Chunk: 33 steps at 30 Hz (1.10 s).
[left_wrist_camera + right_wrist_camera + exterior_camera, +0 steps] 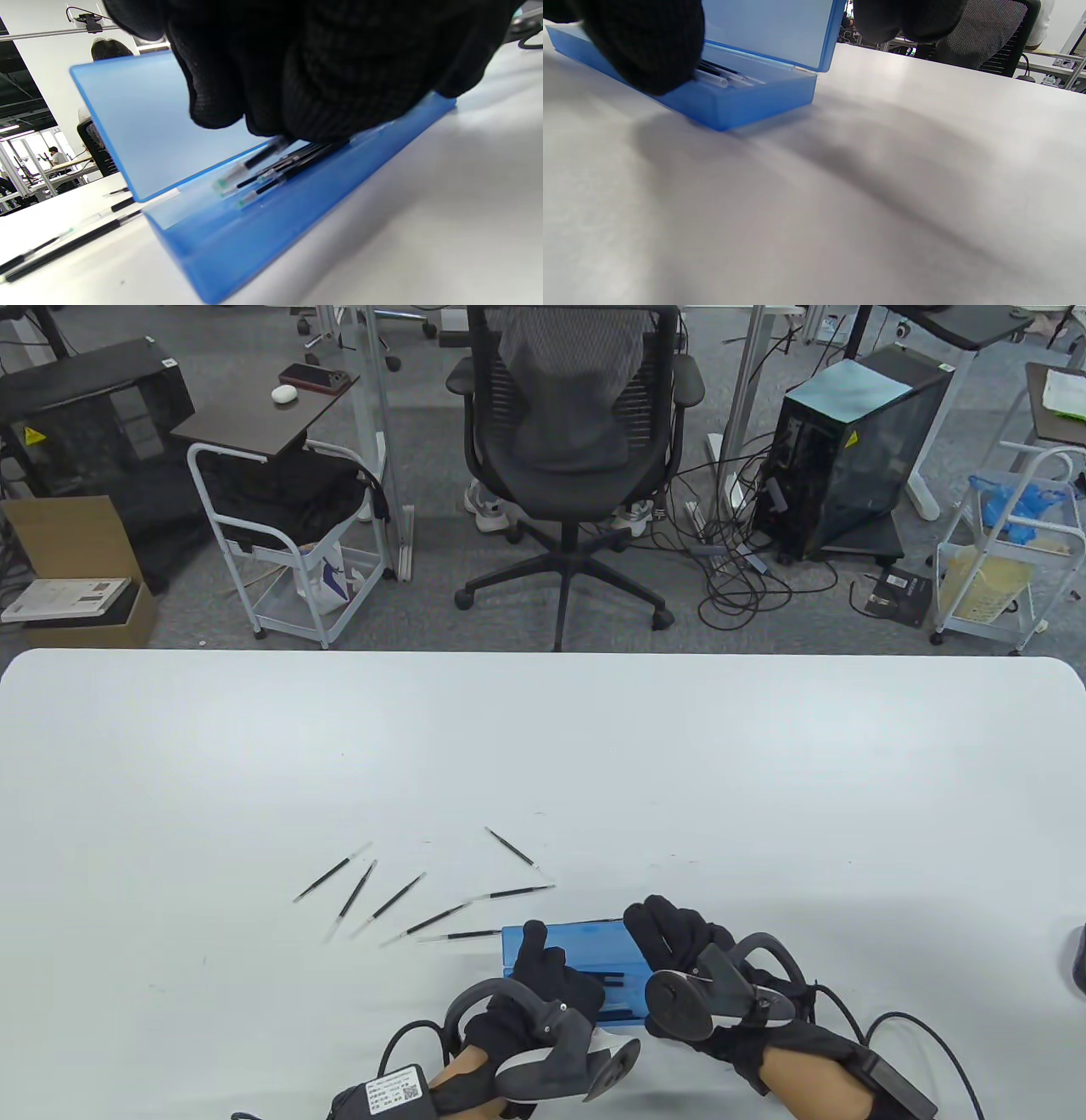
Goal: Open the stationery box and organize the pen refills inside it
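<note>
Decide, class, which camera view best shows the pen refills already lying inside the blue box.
Left wrist view: the refills in the box lie clearly visible. Right wrist view shows only their ends; in the table view the hands mostly cover them.

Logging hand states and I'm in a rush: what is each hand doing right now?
Left hand: fingers curled on refills inside the blue box.
Right hand: on the box; grip cannot be told.

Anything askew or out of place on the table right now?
Nothing damaged or spilled. Six black pen refills lie loose on the white table, fanned at different angles left of the open translucent blue plastic stationery box. Several refills already lie inside it under the left hand.
</note>
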Each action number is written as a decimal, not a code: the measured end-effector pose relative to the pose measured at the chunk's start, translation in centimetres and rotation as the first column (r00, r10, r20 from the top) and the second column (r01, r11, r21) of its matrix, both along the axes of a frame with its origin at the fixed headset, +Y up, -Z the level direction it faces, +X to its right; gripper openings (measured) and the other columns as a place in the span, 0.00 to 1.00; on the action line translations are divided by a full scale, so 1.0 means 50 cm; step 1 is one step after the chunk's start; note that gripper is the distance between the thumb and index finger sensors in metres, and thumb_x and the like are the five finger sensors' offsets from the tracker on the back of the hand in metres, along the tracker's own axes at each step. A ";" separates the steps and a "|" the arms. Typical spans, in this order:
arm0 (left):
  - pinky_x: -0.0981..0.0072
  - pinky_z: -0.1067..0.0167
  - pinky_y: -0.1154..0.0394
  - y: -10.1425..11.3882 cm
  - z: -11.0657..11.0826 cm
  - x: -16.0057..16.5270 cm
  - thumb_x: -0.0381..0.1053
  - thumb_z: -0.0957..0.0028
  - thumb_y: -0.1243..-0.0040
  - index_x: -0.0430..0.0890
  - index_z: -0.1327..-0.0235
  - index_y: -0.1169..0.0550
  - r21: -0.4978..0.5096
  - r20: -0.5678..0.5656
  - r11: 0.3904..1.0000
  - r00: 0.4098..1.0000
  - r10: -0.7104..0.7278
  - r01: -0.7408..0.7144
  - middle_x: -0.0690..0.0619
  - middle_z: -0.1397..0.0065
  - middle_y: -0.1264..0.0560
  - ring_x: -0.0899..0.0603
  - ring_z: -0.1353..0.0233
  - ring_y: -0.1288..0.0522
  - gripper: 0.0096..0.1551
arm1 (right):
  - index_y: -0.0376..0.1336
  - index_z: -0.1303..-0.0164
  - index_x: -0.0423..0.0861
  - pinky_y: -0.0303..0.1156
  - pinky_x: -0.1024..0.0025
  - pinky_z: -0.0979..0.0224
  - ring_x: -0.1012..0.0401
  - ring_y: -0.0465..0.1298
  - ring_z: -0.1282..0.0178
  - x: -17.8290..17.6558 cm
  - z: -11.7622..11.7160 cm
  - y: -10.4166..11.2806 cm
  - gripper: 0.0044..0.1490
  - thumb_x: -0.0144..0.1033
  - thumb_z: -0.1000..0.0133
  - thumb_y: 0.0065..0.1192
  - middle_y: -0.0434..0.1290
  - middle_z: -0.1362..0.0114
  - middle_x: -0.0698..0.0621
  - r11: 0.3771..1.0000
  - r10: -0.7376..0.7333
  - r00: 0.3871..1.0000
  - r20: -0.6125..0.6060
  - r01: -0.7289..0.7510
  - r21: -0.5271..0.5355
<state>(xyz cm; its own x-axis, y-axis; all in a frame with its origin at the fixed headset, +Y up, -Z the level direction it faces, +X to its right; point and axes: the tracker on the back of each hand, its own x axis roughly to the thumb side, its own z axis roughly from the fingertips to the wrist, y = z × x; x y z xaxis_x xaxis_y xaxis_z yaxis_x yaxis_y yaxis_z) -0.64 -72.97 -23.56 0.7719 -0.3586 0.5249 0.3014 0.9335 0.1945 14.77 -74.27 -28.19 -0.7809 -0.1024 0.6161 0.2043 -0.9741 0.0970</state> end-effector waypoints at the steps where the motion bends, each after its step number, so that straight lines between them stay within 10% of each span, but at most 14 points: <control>1: 0.32 0.18 0.42 -0.003 -0.001 -0.001 0.50 0.54 0.24 0.51 0.35 0.22 -0.006 -0.001 1.000 1.000 -0.003 0.003 0.58 0.38 0.15 0.46 0.30 0.18 0.31 | 0.20 0.18 0.35 0.60 0.36 0.21 0.30 0.55 0.18 0.000 0.000 0.000 0.80 0.57 0.50 0.68 0.32 0.13 0.25 1.000 0.000 1.000 0.000 0.000 -0.001; 13: 0.32 0.17 0.43 0.002 0.001 0.007 0.50 0.53 0.25 0.53 0.34 0.23 0.003 0.040 1.000 0.999 -0.024 0.024 0.59 0.36 0.16 0.47 0.28 0.19 0.31 | 0.20 0.18 0.35 0.60 0.36 0.21 0.30 0.55 0.17 0.001 0.000 0.000 0.80 0.57 0.50 0.68 0.32 0.13 0.25 1.000 -0.002 1.000 0.001 0.002 -0.003; 18: 0.34 0.17 0.42 0.075 0.011 -0.030 0.49 0.52 0.24 0.55 0.35 0.22 0.059 0.048 0.995 0.996 0.082 -0.085 0.60 0.36 0.15 0.47 0.28 0.19 0.29 | 0.20 0.18 0.35 0.60 0.36 0.21 0.30 0.56 0.18 0.002 0.000 -0.001 0.80 0.57 0.50 0.68 0.32 0.13 0.25 1.000 -0.001 1.000 0.000 0.001 -0.001; 26: 0.34 0.16 0.42 0.168 -0.046 -0.163 0.47 0.52 0.23 0.55 0.36 0.21 0.088 -0.192 0.981 0.963 0.188 -0.174 0.59 0.36 0.15 0.47 0.27 0.19 0.28 | 0.20 0.18 0.35 0.60 0.36 0.21 0.30 0.55 0.17 0.002 -0.001 -0.001 0.80 0.57 0.50 0.68 0.32 0.13 0.25 1.000 -0.001 1.000 0.001 0.001 -0.004; 33: 0.35 0.15 0.42 0.119 -0.107 -0.231 0.47 0.53 0.22 0.56 0.37 0.20 -0.013 -0.335 0.987 0.931 0.146 -0.159 0.60 0.37 0.14 0.48 0.27 0.19 0.28 | 0.20 0.18 0.35 0.60 0.36 0.21 0.30 0.55 0.17 0.002 -0.001 -0.001 0.80 0.57 0.50 0.68 0.32 0.13 0.25 1.000 -0.002 1.000 0.001 0.002 -0.006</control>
<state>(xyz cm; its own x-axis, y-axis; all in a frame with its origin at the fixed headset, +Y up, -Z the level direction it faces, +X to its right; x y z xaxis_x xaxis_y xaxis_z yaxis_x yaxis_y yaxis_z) -12.16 -67.04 -28.91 0.9483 -0.2069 0.2405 0.1957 0.9782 0.0701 14.87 -74.32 -28.25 -0.7820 -0.0970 0.6157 0.2020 -0.9739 0.1031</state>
